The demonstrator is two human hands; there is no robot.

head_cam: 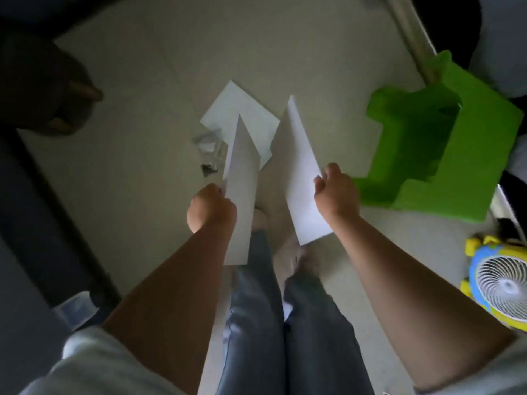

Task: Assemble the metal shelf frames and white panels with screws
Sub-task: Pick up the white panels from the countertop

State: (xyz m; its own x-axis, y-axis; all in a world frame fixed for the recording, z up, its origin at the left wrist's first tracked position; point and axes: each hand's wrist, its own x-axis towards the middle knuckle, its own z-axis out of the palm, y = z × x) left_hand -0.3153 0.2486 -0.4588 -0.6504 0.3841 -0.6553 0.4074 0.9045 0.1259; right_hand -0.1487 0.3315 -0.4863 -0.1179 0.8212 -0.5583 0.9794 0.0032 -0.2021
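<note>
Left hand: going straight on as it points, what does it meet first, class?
Likely the small grey bits on the floor, left of the white panel the left hand grips; depth is unclear.

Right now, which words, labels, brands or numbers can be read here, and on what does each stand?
None: no text is readable here.
The left panel in the left hand and the right panel in the right hand are plain white.
The green box and the fan show no print.
The grey bits on the floor are too blurred to read.
</note>
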